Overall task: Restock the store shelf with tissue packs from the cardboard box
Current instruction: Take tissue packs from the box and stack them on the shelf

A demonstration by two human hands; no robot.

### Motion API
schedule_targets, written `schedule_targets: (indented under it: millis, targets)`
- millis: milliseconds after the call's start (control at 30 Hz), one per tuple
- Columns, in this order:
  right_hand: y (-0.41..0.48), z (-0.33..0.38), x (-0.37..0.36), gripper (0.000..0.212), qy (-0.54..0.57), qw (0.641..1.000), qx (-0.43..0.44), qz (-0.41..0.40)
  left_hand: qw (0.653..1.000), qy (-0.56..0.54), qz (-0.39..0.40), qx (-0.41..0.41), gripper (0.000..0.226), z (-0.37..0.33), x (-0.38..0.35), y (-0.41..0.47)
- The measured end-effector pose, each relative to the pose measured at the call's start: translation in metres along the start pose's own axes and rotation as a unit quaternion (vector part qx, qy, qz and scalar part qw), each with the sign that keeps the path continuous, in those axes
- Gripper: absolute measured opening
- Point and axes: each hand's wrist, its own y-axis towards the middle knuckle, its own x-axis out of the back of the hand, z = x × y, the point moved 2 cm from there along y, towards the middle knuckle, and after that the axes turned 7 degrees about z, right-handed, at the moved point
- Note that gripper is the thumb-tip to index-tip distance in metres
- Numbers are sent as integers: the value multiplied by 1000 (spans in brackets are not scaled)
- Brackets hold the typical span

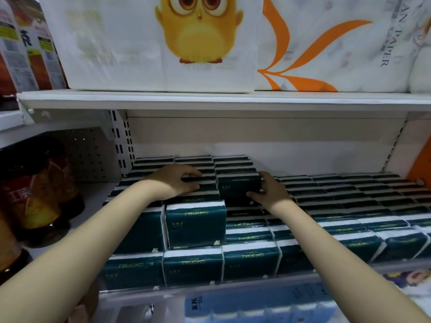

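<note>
Dark green tissue packs marked COMFORTABLE [196,226] fill the middle shelf [256,279] in rows, two layers high on the left. My right hand [271,191] grips one upright tissue pack [239,186] by its right end, thumb on the front, in the upper layer's third column. My left hand [178,180] lies on top of the stacked packs [200,199] just left of it, fingers curled over a pack's top edge. The cardboard box is out of view.
The shelf above [210,100] carries large white paper packs, one with a yellow owl [198,29]. Dark bottles [39,190] stand on the neighbouring shelf at left. Blue-and-white packs [256,306] lie on the shelf below. A clear plastic lip runs along the shelf front.
</note>
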Motion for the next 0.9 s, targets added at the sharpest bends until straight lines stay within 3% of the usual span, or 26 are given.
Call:
schedule_targets:
  millis: [233, 333, 467, 633, 900]
  targets:
    - [-8, -2, 2, 76, 23, 999, -3, 32, 998, -35, -43, -5, 41, -18, -5, -9]
    - [-23, -2, 15, 58, 149, 988, 2, -33, 996, -49, -77, -26, 39, -39, -6, -17]
    - [-59, -2, 41, 37, 339, 935, 26, -98, 983, -125, -112, -76, 38, -86, -17, -30]
    - [-126, -8, 80, 27, 355, 921, 61, -146, 961, -203, -107, -151, 40, -155, -54, -42]
    - [-229, -53, 120, 27, 345, 915, 76, -197, 925, -337, -71, -161, 40, -237, -135, -66]
